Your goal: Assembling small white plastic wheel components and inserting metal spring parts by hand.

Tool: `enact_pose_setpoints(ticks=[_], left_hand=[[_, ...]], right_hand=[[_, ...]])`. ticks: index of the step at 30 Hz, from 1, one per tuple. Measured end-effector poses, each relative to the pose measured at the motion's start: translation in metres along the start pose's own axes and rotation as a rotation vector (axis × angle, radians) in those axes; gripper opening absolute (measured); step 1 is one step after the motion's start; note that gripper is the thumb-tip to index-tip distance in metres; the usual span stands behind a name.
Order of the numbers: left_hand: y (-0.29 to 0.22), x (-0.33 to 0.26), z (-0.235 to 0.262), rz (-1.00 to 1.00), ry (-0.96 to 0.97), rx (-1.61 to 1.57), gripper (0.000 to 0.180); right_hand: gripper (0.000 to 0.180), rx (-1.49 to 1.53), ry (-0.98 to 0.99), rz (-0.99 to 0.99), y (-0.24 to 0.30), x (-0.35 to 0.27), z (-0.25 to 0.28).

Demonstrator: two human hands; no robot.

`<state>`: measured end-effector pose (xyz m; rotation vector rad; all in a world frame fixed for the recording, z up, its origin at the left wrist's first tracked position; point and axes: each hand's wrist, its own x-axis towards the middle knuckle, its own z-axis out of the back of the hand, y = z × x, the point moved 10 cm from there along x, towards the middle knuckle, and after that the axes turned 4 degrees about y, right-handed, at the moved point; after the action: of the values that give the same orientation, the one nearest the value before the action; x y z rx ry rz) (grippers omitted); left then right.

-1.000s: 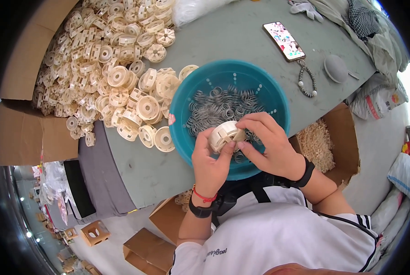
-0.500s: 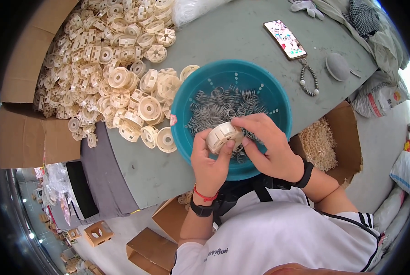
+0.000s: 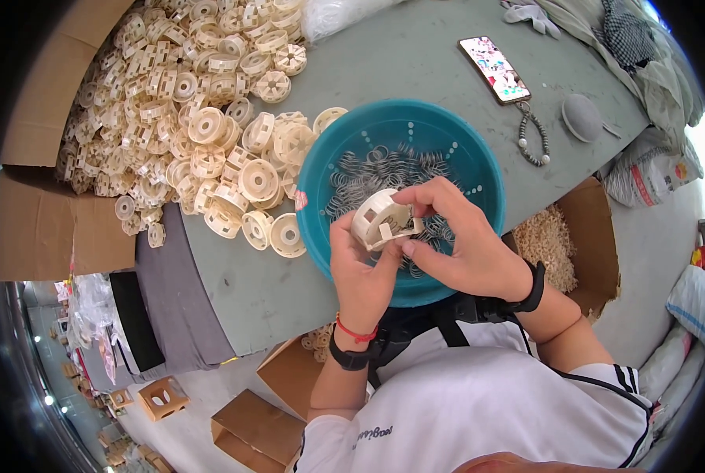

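My left hand grips a cream plastic wheel-shaped part from below, over the near side of a teal plastic basin. My right hand pinches the part's right edge with thumb and fingers; something small and metallic sits between them, too small to make out. The basin holds a heap of small metal coil springs. A large pile of the same cream parts covers the grey table's left side, right up to the basin.
A phone with a beaded strap and a grey round pad lie on the grey table to the right. Cardboard boxes stand at the left, below and right, one holding pale small pieces.
Both hands have kept the part over the basin, turning it slightly. Nothing else has moved.
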<state>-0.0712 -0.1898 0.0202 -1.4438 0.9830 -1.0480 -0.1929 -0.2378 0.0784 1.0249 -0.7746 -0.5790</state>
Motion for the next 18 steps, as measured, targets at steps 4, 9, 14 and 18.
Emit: enact_pose_setpoints(ticks=[4, 9, 14, 18], left_hand=[[0.002, 0.002, 0.000, 0.055, 0.021, -0.108, 0.050], [0.025, 0.002, 0.004, 0.324, 0.141, -0.570, 0.030], [0.005, 0.011, 0.009, 0.047, 0.100, -0.238, 0.018], [-0.041, 0.005, -0.012, -0.340, 0.193, 0.718, 0.018]], right_hand=[[0.033, 0.001, 0.035, -0.005, -0.002, 0.001, -0.001], [0.012, 0.349, -0.057, -0.301, -0.056, -0.006, -0.005], [0.010, 0.329, -0.058, -0.270, -0.056, -0.008, -0.004], [0.008, 0.065, -0.046, -0.114, -0.040, -0.010, 0.021]])
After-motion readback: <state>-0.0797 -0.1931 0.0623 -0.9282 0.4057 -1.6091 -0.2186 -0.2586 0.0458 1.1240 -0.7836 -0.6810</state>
